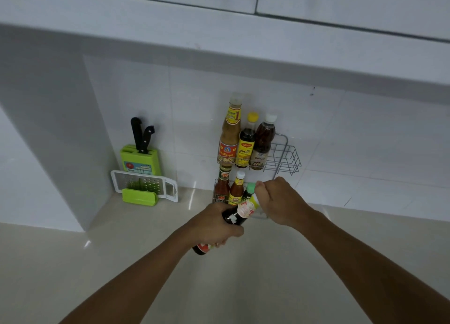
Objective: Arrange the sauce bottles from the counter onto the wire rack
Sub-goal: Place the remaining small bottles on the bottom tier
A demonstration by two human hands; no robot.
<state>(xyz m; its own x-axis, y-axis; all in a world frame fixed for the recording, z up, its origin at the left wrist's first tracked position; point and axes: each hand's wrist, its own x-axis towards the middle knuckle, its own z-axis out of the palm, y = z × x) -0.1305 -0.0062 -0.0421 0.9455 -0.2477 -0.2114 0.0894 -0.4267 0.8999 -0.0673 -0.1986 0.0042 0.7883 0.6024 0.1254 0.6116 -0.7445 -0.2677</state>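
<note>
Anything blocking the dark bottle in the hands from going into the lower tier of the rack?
Partly. The lower tier already holds two red sauce bottles on its left side. The dark bottle is tilted, gripped by the left hand and right hand. The slot to the right is hidden behind the hands, so I cannot tell if it's free.

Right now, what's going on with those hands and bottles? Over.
Left hand grips dark bottle, tilted toward wire rack. Right hand on its neck. Lower shelf bottles close ahead.
</note>
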